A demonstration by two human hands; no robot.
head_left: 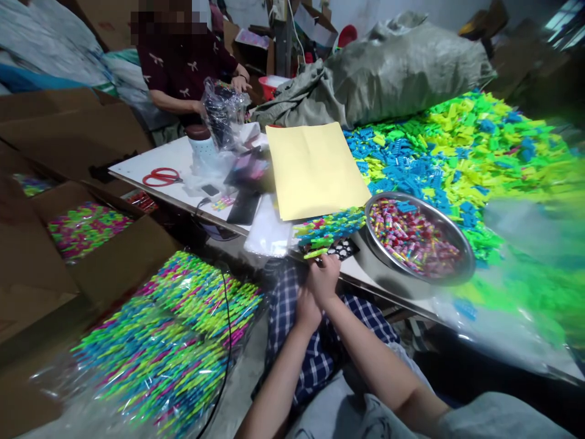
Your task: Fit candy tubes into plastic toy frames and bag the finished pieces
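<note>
My right hand (325, 277) is at the table's near edge, its fingers pinched on a green plastic clip (316, 252) beside a black perforated tray (343, 248). Just below and left of it, over my checked lap, my left hand (305, 310) is closed; what it holds is hidden. A row of assembled coloured clips (329, 224) lies just beyond the tray. A steel bowl (461, 270) of small pink and mixed-colour pieces sits to the right.
A big heap of blue, yellow and green clips (461, 146) covers the table's right side, behind a yellow sheet (313, 167). Red scissors (161, 177) lie at the far left end. A person across the table handles a plastic bag (223, 113). Bagged clips (169, 341) and boxes stand left.
</note>
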